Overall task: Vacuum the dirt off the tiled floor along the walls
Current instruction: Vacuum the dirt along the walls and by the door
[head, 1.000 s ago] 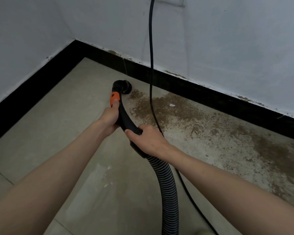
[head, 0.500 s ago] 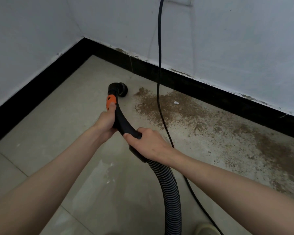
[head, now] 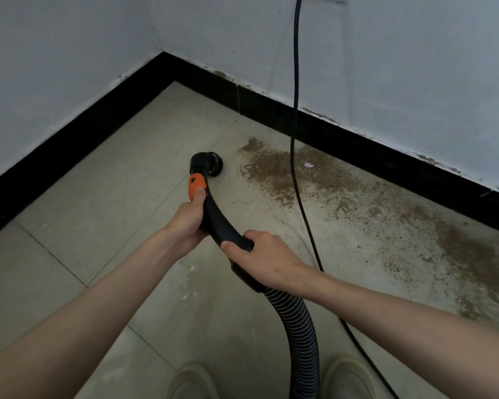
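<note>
1. Head view: a person stands in a room corner, both bare forearms reaching forward over a tiled floor [head: 104, 197] of pale grey-beige tiles.
2. The left hand [head: 189, 218] grips the curved black vacuum handle [head: 218, 223] near its upper end, fingers wrapped round it, the thumb pressed along an orange slider [head: 196, 184] on the handle.
3. The right hand [head: 261, 259] holds the same handle lower down, fingers curled over the top where it meets the ribbed hose [head: 301, 326].
4. The hose runs from that hand back toward the bottom edge of the picture, passing between two pale shoes [head: 192, 381] partly in view.
5. The round black nozzle [head: 211, 162] at the handle's far end points down at the floor; whether it touches the tile cannot be told.
6. Brown dirt [head: 274, 174] lies just right of the nozzle and spreads in a band along the right-hand wall [head: 401, 67], thinning and thickening toward the right edge.
7. A small white scrap [head: 308, 165] sits in the dirt near the black skirting [head: 357, 145].
8. A thin black power cord [head: 296, 110] hangs down the right-hand wall, crosses the dirt and trails along the floor past the right forearm.
9. The tile left of the nozzle, toward the left wall [head: 55, 67], looks free of brown dirt.
</note>
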The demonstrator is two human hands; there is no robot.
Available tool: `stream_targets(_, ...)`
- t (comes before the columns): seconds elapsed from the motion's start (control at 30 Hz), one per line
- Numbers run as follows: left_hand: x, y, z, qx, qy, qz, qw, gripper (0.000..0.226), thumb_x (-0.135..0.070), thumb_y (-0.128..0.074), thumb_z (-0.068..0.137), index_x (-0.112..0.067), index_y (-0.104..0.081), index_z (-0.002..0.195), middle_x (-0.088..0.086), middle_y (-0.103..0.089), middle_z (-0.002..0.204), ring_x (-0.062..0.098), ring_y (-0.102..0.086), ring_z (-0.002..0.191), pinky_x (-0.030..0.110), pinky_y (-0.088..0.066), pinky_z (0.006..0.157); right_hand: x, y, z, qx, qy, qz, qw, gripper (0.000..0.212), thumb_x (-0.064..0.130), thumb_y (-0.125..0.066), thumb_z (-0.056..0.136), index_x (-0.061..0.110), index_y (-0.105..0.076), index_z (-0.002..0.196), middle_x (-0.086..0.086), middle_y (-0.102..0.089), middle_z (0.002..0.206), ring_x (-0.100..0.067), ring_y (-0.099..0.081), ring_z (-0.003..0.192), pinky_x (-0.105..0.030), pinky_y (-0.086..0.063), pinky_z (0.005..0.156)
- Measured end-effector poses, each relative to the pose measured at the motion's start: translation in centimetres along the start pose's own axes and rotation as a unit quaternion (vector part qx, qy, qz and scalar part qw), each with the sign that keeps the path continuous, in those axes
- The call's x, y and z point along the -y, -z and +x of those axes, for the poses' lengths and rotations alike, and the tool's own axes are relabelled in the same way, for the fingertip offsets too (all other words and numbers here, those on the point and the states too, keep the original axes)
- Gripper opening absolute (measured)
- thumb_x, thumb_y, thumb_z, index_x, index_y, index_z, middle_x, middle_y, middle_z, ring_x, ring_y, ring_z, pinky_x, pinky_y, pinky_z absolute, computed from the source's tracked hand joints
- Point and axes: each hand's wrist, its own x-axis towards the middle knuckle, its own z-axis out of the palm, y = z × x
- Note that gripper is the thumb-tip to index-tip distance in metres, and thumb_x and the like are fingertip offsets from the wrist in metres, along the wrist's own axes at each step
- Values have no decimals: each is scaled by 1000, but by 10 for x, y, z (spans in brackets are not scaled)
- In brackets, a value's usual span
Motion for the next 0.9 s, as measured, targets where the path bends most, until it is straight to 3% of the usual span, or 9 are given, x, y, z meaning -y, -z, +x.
stream_targets(0.13, 2, -4, -1, 10, 7, -3, 1000, 59, -46, -38, 99, 2, -39, 133, 7, -55, 99, 17, -56, 86, 28, -47, 64, -4, -1, -3, -9, -6, -5, 1000, 43, 63, -49, 86, 21, -56, 85, 0, -68, 79, -19, -67, 73, -40, -58, 70)
stream_targets(0.43, -14, -32, 6, 57, 15, 16, 998, 57, -40, -34, 102, 4, -33, 138, 12, -50, 116, 25, -52, 101, 38, -45, 82, -20, 13, 11, -42, -30, -20, 998, 40, 63, -51, 86, 24, -55, 79, 0, -69, 78, -17, -66, 69, -31, -52, 60)
stream_targets(0.7, -37, -56, 23, 49, -1, 29, 998, 53, -39, -32, 102, 1, -35, 137, 10, -52, 110, 23, -54, 94, 39, -46, 79, -17, 40, 36, -57, -24, -24, 998, 42, 61, -51, 88, 21, -58, 83, -3, -71, 82, -21, -68, 73, -43, -58, 73)
stream_targets(0.8, -41, -67, 29, 44, -8, 47, 998, 53, -39, -33, 102, 1, -35, 136, 10, -52, 110, 25, -53, 97, 39, -46, 79, -20, 44, 38, -71, -33, -11, 997, 42, 61, -51, 88, 21, -58, 82, 0, -69, 77, -17, -67, 69, -40, -59, 69)
stream_targets(0.9, -36, -77, 34, 51, -17, 66, 996, 53, -40, -32, 102, 1, -37, 135, 6, -54, 98, 22, -54, 90, 36, -47, 76, -26, 46, 33, -83, -43, -11, 996, 41, 62, -49, 87, 23, -57, 82, 1, -68, 75, -17, -66, 66, -39, -58, 66)
